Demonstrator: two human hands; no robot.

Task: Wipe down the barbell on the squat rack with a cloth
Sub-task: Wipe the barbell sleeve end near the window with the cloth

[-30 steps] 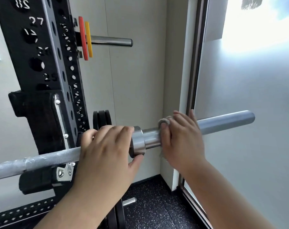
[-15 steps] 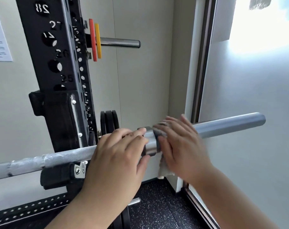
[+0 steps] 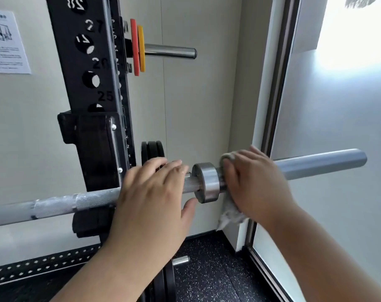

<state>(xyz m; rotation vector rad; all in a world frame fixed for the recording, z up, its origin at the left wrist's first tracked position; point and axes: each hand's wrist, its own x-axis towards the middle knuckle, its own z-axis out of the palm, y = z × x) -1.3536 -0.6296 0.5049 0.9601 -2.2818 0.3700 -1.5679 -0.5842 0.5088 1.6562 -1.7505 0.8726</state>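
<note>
A steel barbell (image 3: 80, 203) lies across the black squat rack's hook (image 3: 93, 155), its sleeve (image 3: 320, 164) pointing right. My left hand (image 3: 150, 197) wraps over the knurled shaft just left of the shiny collar (image 3: 207, 182), thumb underneath. My right hand (image 3: 255, 184) grips a grey-white cloth (image 3: 231, 214) round the sleeve right beside the collar; the cloth's loose end hangs below the bar.
The rack upright (image 3: 89, 62) with numbered holes stands at left. Red and yellow plates (image 3: 138, 46) sit on a storage peg (image 3: 172, 52) above. Black plates (image 3: 152, 149) hang behind the bar. A frosted glass door (image 3: 337, 116) is close on the right. Speckled rubber floor (image 3: 207, 275) lies below.
My left hand has slid left off the collar, uncovering it. My right hand with the cloth stays on the sleeve next to the collar, after moving in toward it earlier.
</note>
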